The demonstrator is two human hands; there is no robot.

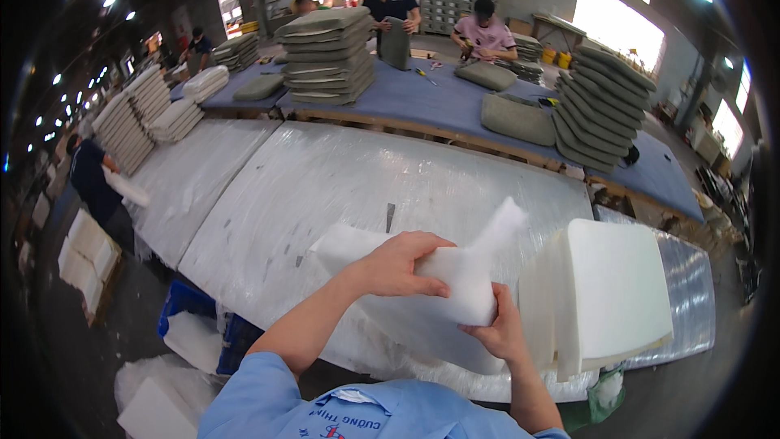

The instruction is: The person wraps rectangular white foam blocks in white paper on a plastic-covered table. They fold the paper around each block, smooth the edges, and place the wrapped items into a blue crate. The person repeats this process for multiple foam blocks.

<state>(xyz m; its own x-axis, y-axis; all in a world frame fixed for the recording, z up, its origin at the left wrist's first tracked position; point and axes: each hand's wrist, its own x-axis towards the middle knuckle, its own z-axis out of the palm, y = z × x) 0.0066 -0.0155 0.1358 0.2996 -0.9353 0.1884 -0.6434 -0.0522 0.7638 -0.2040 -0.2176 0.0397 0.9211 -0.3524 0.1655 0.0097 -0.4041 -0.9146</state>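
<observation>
Over the near side of the plastic-covered table (325, 163), I hold a soft white sheet of wadding (467, 276) that looks folded over a white pad; where one ends and the other begins is hard to tell. My left hand (402, 264) is closed on its upper left part, thumb toward me. At its right edge, my right hand (500, 329) pinches it between thumb and fingers. One loose, fluffy end of the wadding sticks up to the far right. Beside my right hand stands a stack of white foam pads (621, 293).
Beyond lies a blue-topped table (390, 98) with stacks of grey-green cushions (325, 57) and a taller stack (605, 106) at right. People work behind it. White pads (126, 126) are piled far left, near another person (97, 183). A blue bin (191, 309) stands at lower left.
</observation>
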